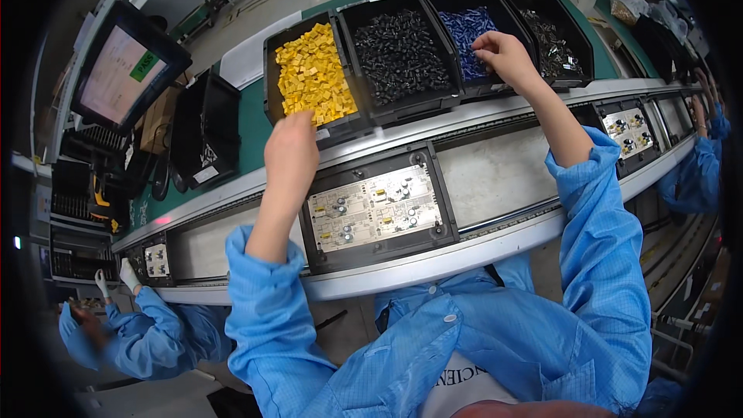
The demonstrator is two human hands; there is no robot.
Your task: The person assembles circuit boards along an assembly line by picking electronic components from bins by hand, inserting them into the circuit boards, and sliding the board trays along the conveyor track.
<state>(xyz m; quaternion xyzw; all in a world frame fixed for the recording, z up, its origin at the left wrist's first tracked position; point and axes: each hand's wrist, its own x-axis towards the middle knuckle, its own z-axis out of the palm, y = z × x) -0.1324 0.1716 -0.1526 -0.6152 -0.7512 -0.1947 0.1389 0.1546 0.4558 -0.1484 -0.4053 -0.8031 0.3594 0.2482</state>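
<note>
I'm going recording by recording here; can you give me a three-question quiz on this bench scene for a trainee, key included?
1. Fill the gap: in the row of bins, between the yellow parts and the blue parts lie the ____ parts.
2. Multiple choice: which parts is the person's right hand at?
A yellow
B metal
C blue
3. True or false: the monitor stands to the left of the person's left hand.

Key:
1. Black parts.
2. C.
3. True.
</note>
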